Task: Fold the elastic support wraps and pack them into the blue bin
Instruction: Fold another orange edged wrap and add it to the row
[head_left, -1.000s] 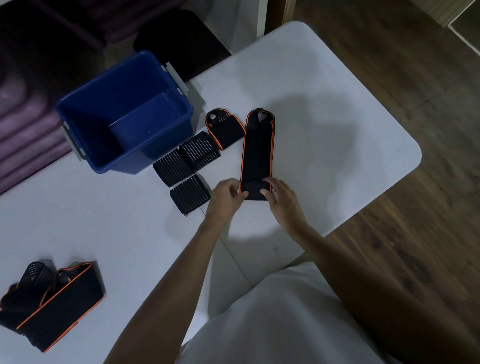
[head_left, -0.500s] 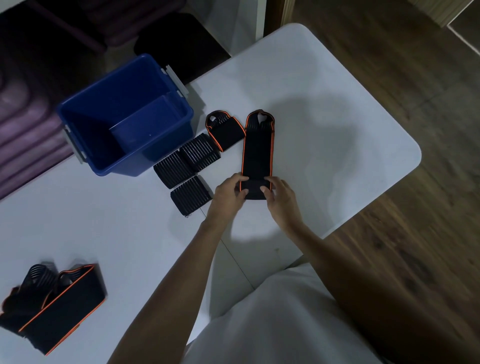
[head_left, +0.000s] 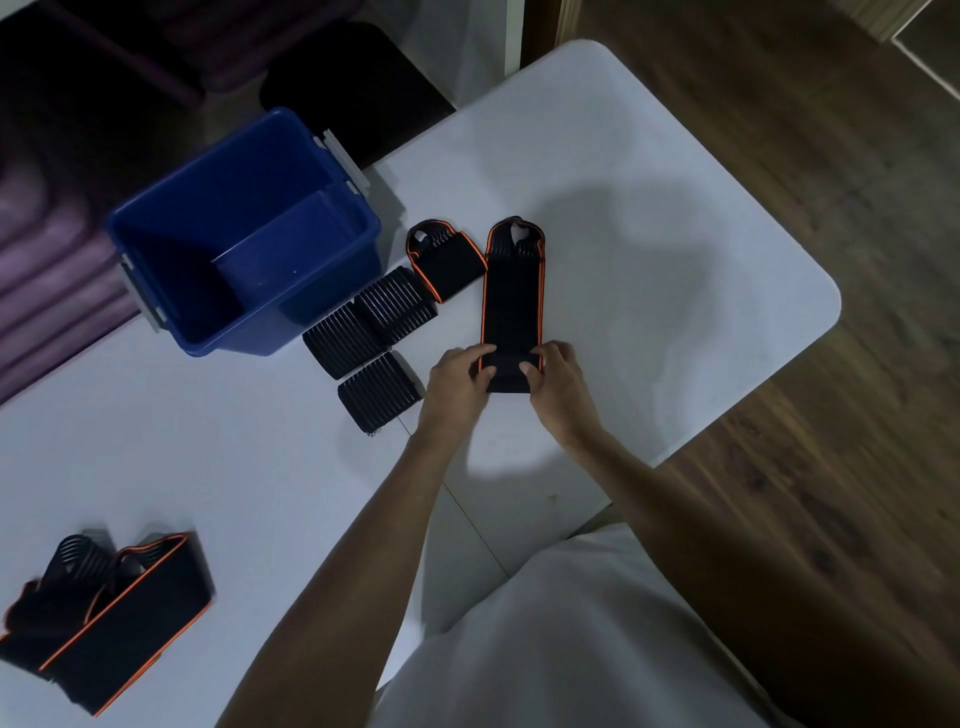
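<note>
- The long wrap (head_left: 511, 306) lies flat near the middle of the table (head_left: 675, 234), its looped end pointing toward the far edge and its near end turned up into a first short fold.
- The left hand (head_left: 457, 382) pinches the left corner of that fold, fingers curled over the orange trim; the right hand (head_left: 558, 382) pinches the right corner the same way. Both sit on the wrap's near end, close together.
- Judged from this, the step in hand is rolling or folding this wrap from the near end toward the loop, and it has barely begun (most of its length is still flat).
- Done so far: one folded orange-trimmed wrap (head_left: 447, 260) and three ribbed black bundles (head_left: 376, 343) sit just beside the blue bin (head_left: 291, 332), between it and the long wrap.
- The bin stands toward the far left edge of the table; nothing shows inside it, so packing looks not yet started.
- Left to do: a pile of unfolded wraps (head_left: 104, 613) waits at the near left corner, then everything must go into the bin.
</note>
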